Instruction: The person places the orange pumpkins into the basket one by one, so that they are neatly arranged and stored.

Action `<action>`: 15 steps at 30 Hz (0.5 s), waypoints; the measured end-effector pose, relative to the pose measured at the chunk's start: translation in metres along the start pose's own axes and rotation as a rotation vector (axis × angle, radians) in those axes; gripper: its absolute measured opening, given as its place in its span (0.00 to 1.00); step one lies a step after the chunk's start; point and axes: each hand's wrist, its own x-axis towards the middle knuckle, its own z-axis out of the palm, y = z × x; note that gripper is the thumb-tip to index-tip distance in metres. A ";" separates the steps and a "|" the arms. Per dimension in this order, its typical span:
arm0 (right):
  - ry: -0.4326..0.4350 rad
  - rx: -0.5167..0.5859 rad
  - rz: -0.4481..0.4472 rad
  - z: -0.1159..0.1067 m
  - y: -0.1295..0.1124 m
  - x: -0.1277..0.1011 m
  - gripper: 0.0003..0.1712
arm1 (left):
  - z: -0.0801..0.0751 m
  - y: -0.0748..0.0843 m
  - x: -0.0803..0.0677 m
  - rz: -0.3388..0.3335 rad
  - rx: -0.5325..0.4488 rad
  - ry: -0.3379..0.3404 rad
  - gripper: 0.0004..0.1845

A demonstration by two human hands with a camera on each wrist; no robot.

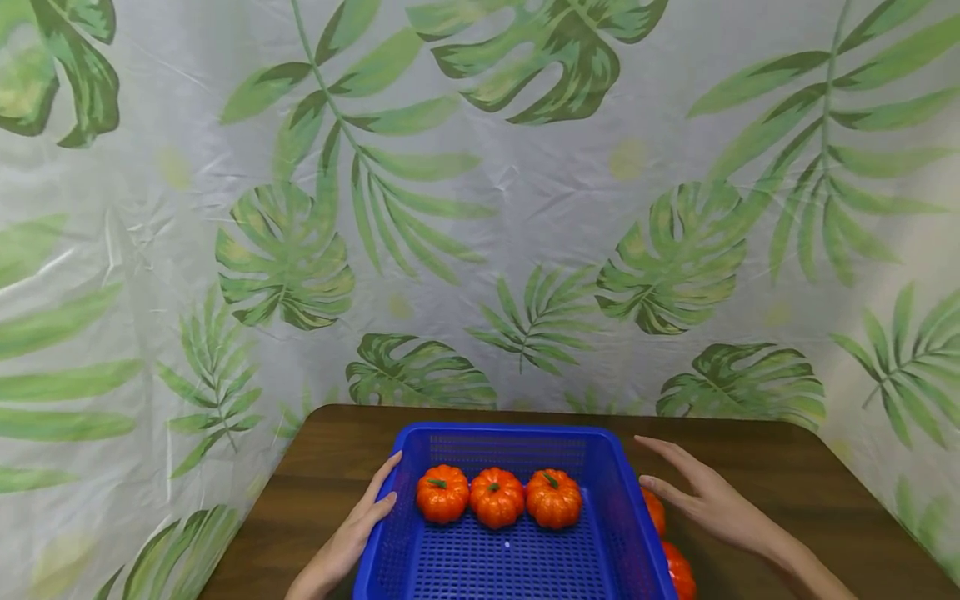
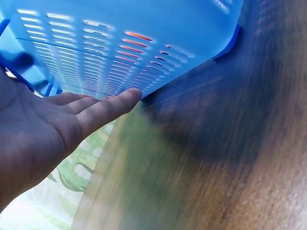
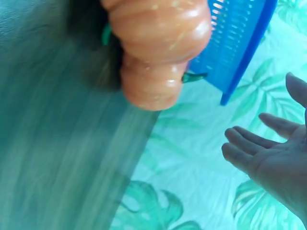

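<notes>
A blue plastic basket (image 1: pixel 502 430) with slotted walls stands in front of me. Three small orange pumpkins, the left one (image 1: pixel 442 495), the middle one (image 1: pixel 497 498) and the right one (image 1: pixel 554 500), sit in a row inside it. My left hand (image 1: pixel 358 523) is at the basket's left side; in the left wrist view its fingers (image 2: pixel 108 111) stretch straight along the outer wall. To the right of the basket, my right hand (image 1: pixel 705 493) hovers with spread fingers and holds nothing. Beside it, partly hidden by the basket wall, are two more pumpkins (image 1: pixel 678 570) (image 3: pixel 163 33).
A dark brown wooden table (image 1: pixel 780 467) carries the basket and the pumpkins. Behind the table hangs a pale curtain (image 1: pixel 540 208) printed with green leaves.
</notes>
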 end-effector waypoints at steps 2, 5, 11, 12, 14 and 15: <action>0.010 -0.027 0.008 0.000 0.004 -0.002 0.31 | -0.001 0.000 -0.001 0.002 -0.001 0.001 0.33; 0.009 -0.044 0.026 0.002 0.012 -0.007 0.31 | -0.001 0.000 -0.001 -0.001 -0.010 -0.006 0.33; -0.045 0.022 0.045 0.008 0.040 -0.017 0.31 | -0.001 0.000 0.000 0.004 0.004 -0.006 0.33; -0.063 0.058 0.041 0.009 0.046 -0.018 0.31 | -0.001 0.000 0.000 0.004 0.007 -0.005 0.33; -0.114 0.159 0.019 0.010 0.059 -0.021 0.32 | -0.001 0.000 0.000 0.003 0.012 -0.003 0.33; -0.148 0.227 0.007 0.011 0.065 -0.022 0.33 | -0.001 0.000 0.000 0.002 0.012 -0.003 0.33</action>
